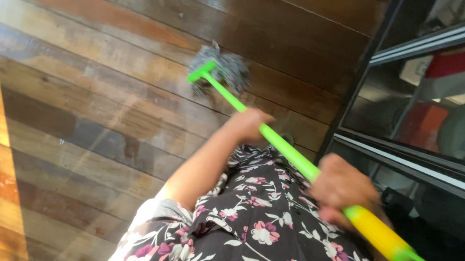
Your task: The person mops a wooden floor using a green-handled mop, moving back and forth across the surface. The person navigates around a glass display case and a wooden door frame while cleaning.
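though blurred, both hands' fingers grip the green mop handle; mop head smeared.

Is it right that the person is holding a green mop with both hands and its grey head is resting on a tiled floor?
Not quite. The floor is made of wooden planks, not tiles, as the head view shows. The rest holds: the left hand and right hand both grip the green mop, and its grey head rests on the floor.
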